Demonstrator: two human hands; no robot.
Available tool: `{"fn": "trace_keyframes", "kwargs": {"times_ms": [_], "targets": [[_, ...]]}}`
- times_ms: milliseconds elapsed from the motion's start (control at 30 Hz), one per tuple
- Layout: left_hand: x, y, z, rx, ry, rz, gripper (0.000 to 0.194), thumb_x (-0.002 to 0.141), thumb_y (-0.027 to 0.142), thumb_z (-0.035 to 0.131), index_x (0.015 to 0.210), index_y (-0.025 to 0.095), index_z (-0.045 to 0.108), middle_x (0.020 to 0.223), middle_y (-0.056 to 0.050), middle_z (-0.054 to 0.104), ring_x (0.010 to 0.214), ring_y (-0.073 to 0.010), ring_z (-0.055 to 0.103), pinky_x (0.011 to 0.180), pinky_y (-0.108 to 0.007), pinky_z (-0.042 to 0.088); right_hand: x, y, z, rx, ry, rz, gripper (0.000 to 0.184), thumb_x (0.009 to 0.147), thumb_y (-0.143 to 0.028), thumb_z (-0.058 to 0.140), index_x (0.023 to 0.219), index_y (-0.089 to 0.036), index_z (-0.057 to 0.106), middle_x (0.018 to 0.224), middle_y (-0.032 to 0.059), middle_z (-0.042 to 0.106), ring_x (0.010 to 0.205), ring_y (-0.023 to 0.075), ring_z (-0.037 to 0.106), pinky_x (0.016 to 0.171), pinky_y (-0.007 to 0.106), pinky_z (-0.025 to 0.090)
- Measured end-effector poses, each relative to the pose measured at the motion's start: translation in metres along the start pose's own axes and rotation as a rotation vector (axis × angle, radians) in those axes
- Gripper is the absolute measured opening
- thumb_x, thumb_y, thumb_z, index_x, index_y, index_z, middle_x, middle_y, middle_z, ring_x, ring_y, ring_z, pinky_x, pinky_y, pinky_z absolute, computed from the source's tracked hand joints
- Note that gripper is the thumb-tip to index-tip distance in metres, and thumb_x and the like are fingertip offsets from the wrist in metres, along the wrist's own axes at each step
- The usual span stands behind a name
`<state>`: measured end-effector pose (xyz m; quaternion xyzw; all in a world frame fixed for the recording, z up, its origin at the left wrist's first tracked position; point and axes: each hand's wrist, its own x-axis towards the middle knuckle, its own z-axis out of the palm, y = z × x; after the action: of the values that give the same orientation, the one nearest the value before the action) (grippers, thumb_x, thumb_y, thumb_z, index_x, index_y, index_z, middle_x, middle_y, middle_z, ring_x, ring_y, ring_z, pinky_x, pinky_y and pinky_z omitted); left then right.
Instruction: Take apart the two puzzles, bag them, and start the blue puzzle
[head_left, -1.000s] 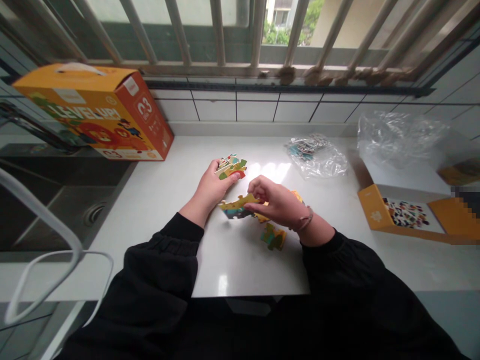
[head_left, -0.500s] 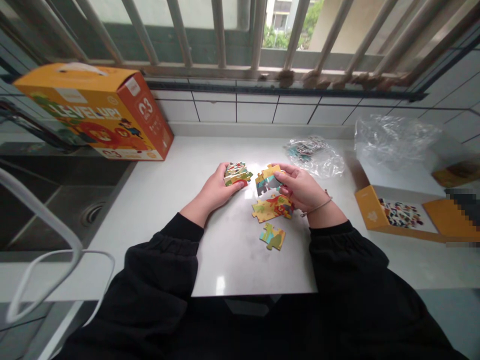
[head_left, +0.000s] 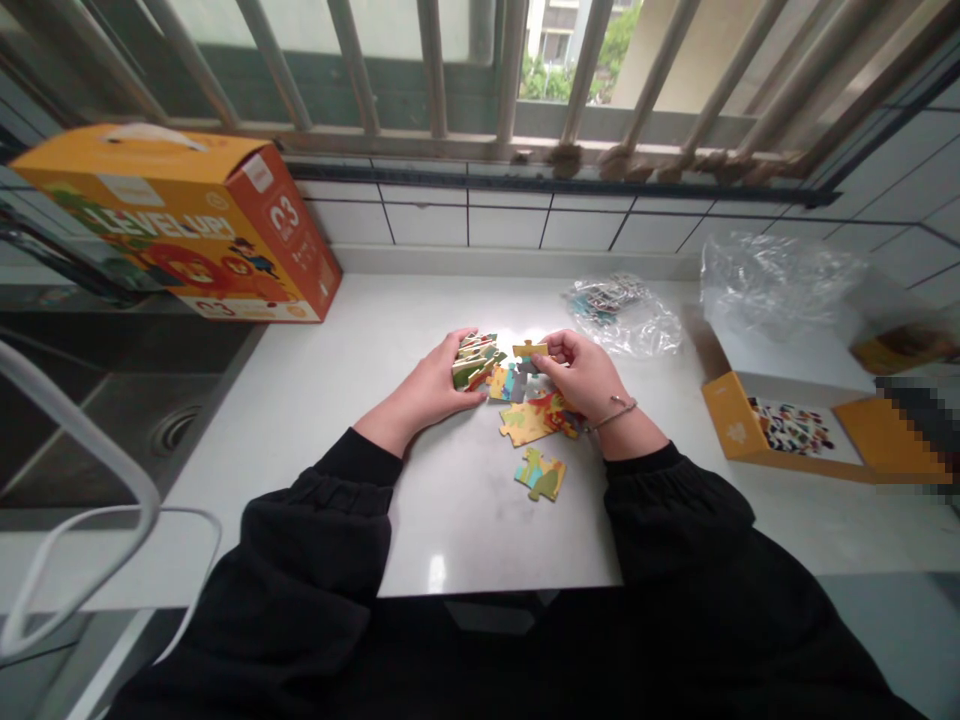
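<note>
Moved into view: a blue-grey piece (head_left: 508,384) between the left hand (head_left: 429,385), gripping a stack (head_left: 471,370), and right hand (head_left: 589,382), pinching a yellow piece (head_left: 529,350); joined pieces (head_left: 526,421) lie crosswise on the bench (head_left: 495,545), nearer the right.

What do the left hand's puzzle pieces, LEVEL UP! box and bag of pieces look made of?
Puzzle pieces: probably thick cardboard; printed faces, pale cut edges. LEVEL UP! box: likely printed card, crisp folded edges; gloss unclear. Bag: apparently thin clear plastic, shiny and crinkled.
</note>
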<state>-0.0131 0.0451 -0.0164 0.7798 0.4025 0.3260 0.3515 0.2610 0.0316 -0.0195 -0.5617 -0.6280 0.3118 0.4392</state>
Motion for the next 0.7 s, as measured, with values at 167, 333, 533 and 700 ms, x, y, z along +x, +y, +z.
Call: {"fn": "trace_keyframes", "kwargs": {"times_ms": [167,333,533,700], "targets": [[0.000,0.001,-0.001,0.060,0.015,0.019,0.078,0.090,0.028,0.082,0.159,0.026,0.045,0.156,-0.016,0.064,0.139,-0.0324,0.066,0.121,-0.052,0.051,-0.001,-0.005,-0.004,0.112,-0.013,0.001,0.035,0.086,-0.051,0.083,0.102,-0.023,0.070,0.089,0.0034,0.075,0.076,0.0184,0.067,0.070,0.033,0.056],[0.001,-0.003,0.001,0.060,0.009,0.013,0.066,0.096,0.031,0.077,0.155,0.025,0.045,0.151,-0.016,0.067,0.136,-0.0307,0.068,0.118,-0.050,0.052,-0.003,-0.008,-0.010,0.355,-0.123,0.050,0.046,0.089,-0.066,0.081,0.103,-0.024,0.067,0.097,0.0050,0.078,0.082,0.0191,0.072,0.068,0.030,0.056],[0.000,-0.001,0.001,0.067,0.023,0.006,0.065,0.096,0.033,0.078,0.153,0.025,0.047,0.150,-0.016,0.068,0.135,-0.0305,0.068,0.117,-0.049,0.052,-0.009,-0.017,-0.003,-0.174,-0.375,-0.178,0.021,0.093,-0.041,0.083,0.097,-0.022,0.077,0.103,0.0075,0.079,0.093,0.0245,0.073,0.085,0.039,0.058],[0.000,-0.001,0.002,0.064,0.022,0.001,0.066,0.095,0.031,0.078,0.153,0.025,0.047,0.149,-0.016,0.068,0.135,-0.0307,0.069,0.117,-0.049,0.052,-0.009,-0.021,0.007,-0.426,-0.414,-0.307,0.025,0.086,-0.034,0.091,0.103,-0.021,0.077,0.111,0.0103,0.077,0.107,0.0291,0.070,0.100,0.044,0.054]]}}
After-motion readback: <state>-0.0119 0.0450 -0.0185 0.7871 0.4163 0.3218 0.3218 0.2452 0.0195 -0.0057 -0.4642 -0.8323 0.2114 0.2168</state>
